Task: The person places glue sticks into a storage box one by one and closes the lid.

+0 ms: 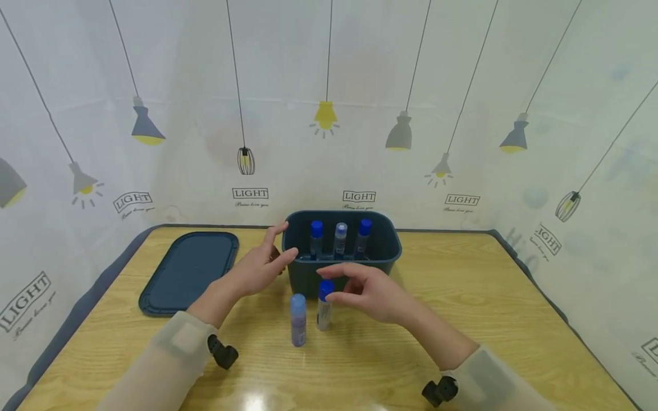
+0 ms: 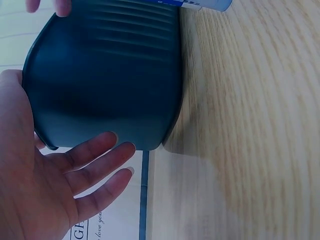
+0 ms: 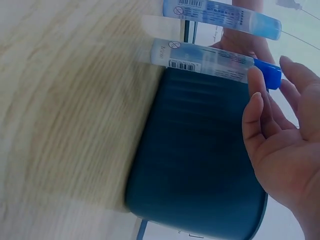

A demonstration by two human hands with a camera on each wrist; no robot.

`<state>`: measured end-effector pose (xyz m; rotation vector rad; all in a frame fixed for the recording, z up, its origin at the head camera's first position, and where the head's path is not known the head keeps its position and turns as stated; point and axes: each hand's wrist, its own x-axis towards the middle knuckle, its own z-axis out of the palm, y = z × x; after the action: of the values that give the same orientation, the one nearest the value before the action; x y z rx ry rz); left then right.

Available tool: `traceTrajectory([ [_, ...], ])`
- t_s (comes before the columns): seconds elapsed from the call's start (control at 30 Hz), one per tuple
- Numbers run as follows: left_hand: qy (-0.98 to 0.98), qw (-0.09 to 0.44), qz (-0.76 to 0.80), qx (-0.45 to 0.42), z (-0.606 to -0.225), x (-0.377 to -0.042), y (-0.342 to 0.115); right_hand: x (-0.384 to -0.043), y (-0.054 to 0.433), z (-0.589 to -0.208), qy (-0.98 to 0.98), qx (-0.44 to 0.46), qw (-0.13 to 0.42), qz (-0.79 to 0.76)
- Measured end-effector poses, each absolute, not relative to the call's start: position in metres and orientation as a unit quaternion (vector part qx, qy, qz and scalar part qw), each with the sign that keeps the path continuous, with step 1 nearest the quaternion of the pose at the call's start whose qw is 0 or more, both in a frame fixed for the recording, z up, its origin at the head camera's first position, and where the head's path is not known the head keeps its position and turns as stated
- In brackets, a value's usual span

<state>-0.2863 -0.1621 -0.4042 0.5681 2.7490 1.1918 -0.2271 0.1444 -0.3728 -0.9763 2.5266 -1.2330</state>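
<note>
A dark blue plastic bin (image 1: 341,266) stands on the table with several clear tubes inside, some blue-capped, like the right tube (image 1: 362,240). My left hand (image 1: 259,265) is at the bin's left end, its fingers spread and loosely bent beside the end wall (image 2: 100,90) and its thumb at the rim. In front of the bin, a clear tube with a dark blue cap (image 1: 325,308) stands upright. Around that cap lies my right hand (image 1: 367,291), thumb and fingers apart. Left of it stands a second tube, purplish with a light blue cap (image 1: 298,322).
A dark blue lid (image 1: 190,274) lies flat on the wooden table (image 1: 462,279) to the left. Behind the table hangs a white cloth backdrop (image 1: 288,125) printed with lamps. Small black wrist cameras (image 1: 223,351) sit on both sleeves.
</note>
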Motion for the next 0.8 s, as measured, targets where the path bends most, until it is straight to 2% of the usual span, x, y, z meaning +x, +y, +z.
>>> traceTrajectory([
  [0.47,0.9,0.044,0.391,0.187,-0.404,-0.286,-0.161,-0.225,0.143,-0.382,0.851,-0.326,0.087,-0.403],
  [0.8,0.902,0.038,0.389,0.184,-0.406,-0.285,-0.161,-0.223,0.144,-0.386,0.843,-0.355,0.04,-0.402],
])
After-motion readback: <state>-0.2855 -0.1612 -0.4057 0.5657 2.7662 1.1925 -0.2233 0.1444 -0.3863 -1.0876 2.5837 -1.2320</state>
